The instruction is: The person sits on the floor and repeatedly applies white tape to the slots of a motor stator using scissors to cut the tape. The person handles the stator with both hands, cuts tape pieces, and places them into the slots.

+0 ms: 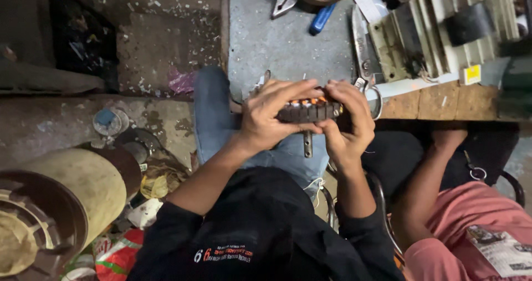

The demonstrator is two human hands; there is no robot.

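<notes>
A dark, slotted motor stator (pixel 308 111) with orange copper windings showing along its top edge sits in the middle of the frame, held up off the lap, probably so the winding side faces the camera and catches the light. The left hand (pixel 271 115) wraps over its left end, fingers curled across the top and thumb beneath, clamping it steady. The right hand (pixel 348 123) closes on the right end, fingertips pressed onto the windings; whether it pinches a wire there is hard to tell in this dim view. A metal shaft (pixel 307 143) hangs below the stator, between the hands.

Just behind, a grey workbench (pixel 277 43) runs up the frame, keeping tools in reach: scissors (pixel 367 73) right of the hands, a blue-handled tool (pixel 321 18) and pliers (pixel 282 3) at the top. A ribbed metal casing (pixel 443 32) lies upper right. At lower left stands a cream-coloured drum (pixel 72 192). Another person's arm (pixel 429 176), in a pink shirt, rests lower right.
</notes>
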